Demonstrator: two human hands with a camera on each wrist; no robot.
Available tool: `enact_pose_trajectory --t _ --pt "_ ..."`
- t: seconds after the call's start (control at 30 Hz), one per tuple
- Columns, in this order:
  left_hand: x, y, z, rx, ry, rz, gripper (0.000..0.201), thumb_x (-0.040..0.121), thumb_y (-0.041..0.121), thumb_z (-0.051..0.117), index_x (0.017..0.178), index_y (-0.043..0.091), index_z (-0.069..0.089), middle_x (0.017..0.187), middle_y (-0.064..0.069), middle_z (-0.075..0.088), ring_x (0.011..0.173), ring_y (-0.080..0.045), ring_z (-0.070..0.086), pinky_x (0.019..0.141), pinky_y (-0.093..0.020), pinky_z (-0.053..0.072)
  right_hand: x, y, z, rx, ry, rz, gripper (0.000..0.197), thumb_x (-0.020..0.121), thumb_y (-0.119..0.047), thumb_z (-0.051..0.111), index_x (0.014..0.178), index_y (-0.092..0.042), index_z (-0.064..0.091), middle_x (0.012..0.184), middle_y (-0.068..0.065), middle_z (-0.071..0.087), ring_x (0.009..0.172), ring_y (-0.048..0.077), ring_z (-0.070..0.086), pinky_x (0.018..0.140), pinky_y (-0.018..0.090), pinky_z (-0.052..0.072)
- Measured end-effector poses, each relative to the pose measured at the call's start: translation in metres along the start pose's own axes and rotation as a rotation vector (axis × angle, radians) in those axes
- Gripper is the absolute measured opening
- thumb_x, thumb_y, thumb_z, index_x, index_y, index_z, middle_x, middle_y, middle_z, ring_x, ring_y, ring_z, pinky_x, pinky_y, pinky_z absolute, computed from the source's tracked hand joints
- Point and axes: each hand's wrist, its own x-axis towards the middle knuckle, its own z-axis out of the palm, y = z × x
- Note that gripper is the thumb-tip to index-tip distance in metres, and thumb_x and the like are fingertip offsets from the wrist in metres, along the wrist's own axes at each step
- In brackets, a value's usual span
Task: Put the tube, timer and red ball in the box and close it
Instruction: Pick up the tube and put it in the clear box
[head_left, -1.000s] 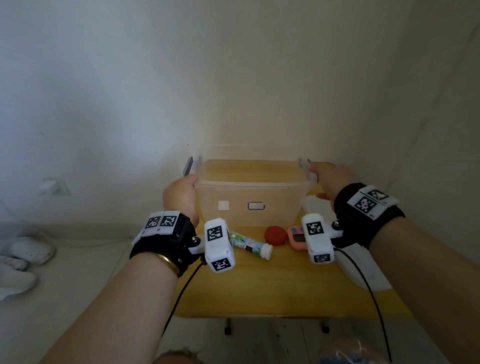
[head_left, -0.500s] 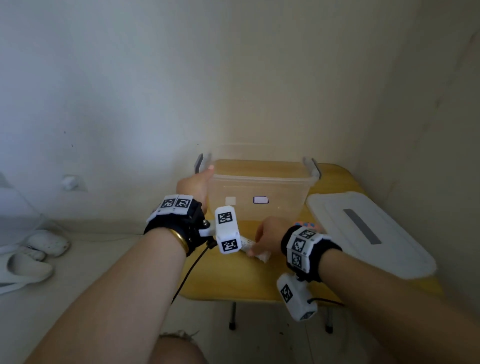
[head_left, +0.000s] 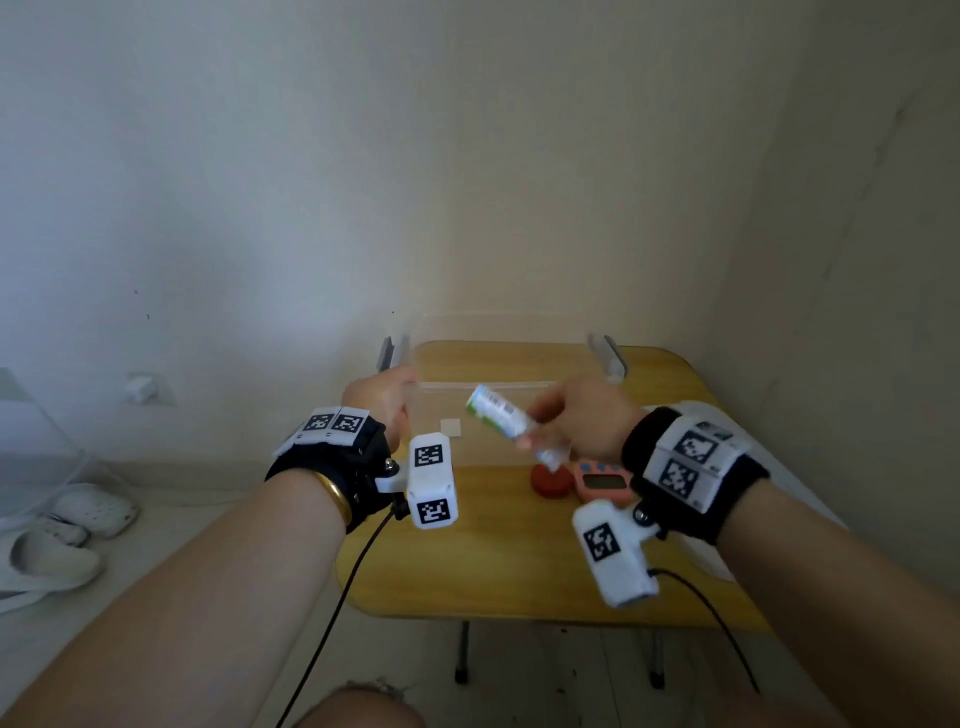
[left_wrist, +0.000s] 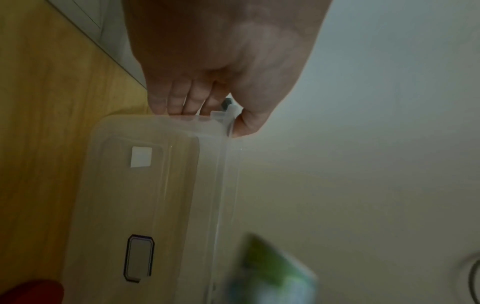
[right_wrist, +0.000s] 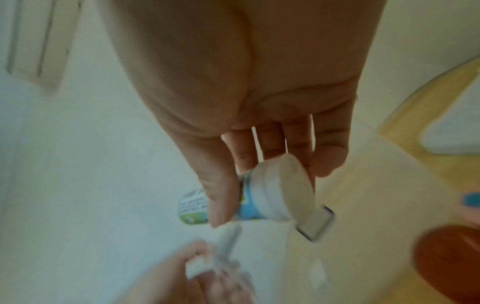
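The right hand (head_left: 582, 421) pinches the tube (head_left: 498, 413) between thumb and fingers, holding it tilted in the air just at the near rim of the clear box (head_left: 509, 364). The left hand (head_left: 382, 400) grips the box's left end, thumb over the rim. In front of the box, the red ball (head_left: 549, 480) and timer (head_left: 602, 480) lie side by side on the table (head_left: 493, 566).
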Motion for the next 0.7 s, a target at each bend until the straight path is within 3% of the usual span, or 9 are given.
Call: enact_pose_trajectory --t 0.07,0.1,0.17,0.27,0.37,0.47,0.53,0.6,0.7 --pt "-0.006 0.000 -0.002 -0.004 0.057 -0.026 0.035 0.080 0.017 0.063 0.110 -0.001 0.067 0.061 -0.007 0.047 0.050 -0.020 0.043 0.049 -0.029 0.038 -0.001 -0.006 -0.018 0.067 0.147 -0.035 0.028 0.076 -0.030 0.079 0.099 -0.014 0.074 0.082 0.000 0.071 0.075 0.014 0.064 0.069 0.026 0.051" --pt "-0.012 0.001 -0.004 0.000 0.081 -0.038 0.023 0.078 0.018 0.064 0.096 0.004 0.068 0.060 -0.006 0.048 0.050 -0.021 0.044 0.049 -0.030 0.038 0.001 -0.007 -0.024 0.085 0.225 -0.043 0.029 0.076 -0.030 0.079 0.099 -0.014 0.075 0.085 0.001 0.072 0.078 0.016 0.066 0.073 0.029 0.053" --pt "-0.017 0.001 -0.009 0.011 0.099 -0.049 0.015 0.078 0.019 0.062 0.086 0.007 0.062 0.060 -0.005 0.046 0.050 -0.020 0.042 0.049 -0.030 0.038 0.009 -0.008 -0.030 0.092 0.328 -0.041 0.029 0.077 -0.029 0.078 0.101 -0.013 0.074 0.085 0.003 0.072 0.080 0.018 0.067 0.072 0.030 0.053" --pt "-0.019 0.003 -0.019 0.033 0.133 -0.053 0.021 0.073 0.015 0.059 0.087 0.001 0.066 0.061 -0.006 0.049 0.050 -0.022 0.045 0.050 -0.029 0.039 0.021 -0.006 -0.030 -0.001 0.381 -0.018 0.028 0.081 -0.031 0.074 0.103 -0.014 0.073 0.085 0.002 0.070 0.076 0.017 0.064 0.063 0.026 0.047" --pt "-0.020 0.003 -0.026 0.043 0.129 -0.034 0.035 0.067 0.018 0.059 0.095 0.001 0.069 0.076 -0.010 0.062 0.066 -0.028 0.059 0.062 -0.034 0.048 0.030 -0.007 -0.025 -0.107 0.390 -0.010 0.028 0.084 -0.030 0.071 0.106 -0.013 0.072 0.085 0.002 0.068 0.074 0.017 0.061 0.058 0.024 0.042" --pt "-0.015 -0.004 -0.030 0.117 0.125 0.031 0.047 0.062 0.032 0.059 0.098 0.002 0.069 0.086 -0.011 0.071 0.076 -0.028 0.068 0.076 -0.038 0.055 0.038 -0.008 -0.020 -0.218 0.345 0.012 0.030 0.086 -0.029 0.069 0.110 -0.012 0.071 0.090 0.004 0.070 0.077 0.020 0.062 0.065 0.027 0.045" --pt "-0.014 -0.008 -0.031 0.195 0.135 0.108 0.059 0.058 0.043 0.058 0.103 0.006 0.067 0.099 -0.014 0.074 0.088 -0.033 0.071 0.086 -0.047 0.057 0.042 -0.007 -0.016 -0.284 0.306 0.034 0.032 0.086 -0.030 0.068 0.112 -0.011 0.070 0.096 0.006 0.071 0.083 0.021 0.064 0.070 0.030 0.051" --pt "-0.014 -0.010 -0.033 0.253 0.115 0.184 0.062 0.060 0.045 0.055 0.113 0.013 0.062 0.104 -0.013 0.071 0.092 -0.031 0.069 0.087 -0.050 0.056 0.046 -0.005 -0.013 -0.293 0.297 0.047 0.036 0.086 -0.031 0.068 0.116 -0.011 0.069 0.104 0.007 0.071 0.092 0.023 0.065 0.081 0.034 0.054" --pt "-0.018 -0.008 -0.035 0.265 0.059 0.211 0.055 0.071 0.039 0.054 0.123 0.020 0.057 0.102 -0.009 0.070 0.090 -0.028 0.069 0.087 -0.048 0.057 0.050 -0.002 -0.009 -0.288 0.300 0.056 0.037 0.086 -0.034 0.068 0.118 -0.014 0.068 0.108 0.006 0.071 0.100 0.025 0.063 0.095 0.039 0.049"
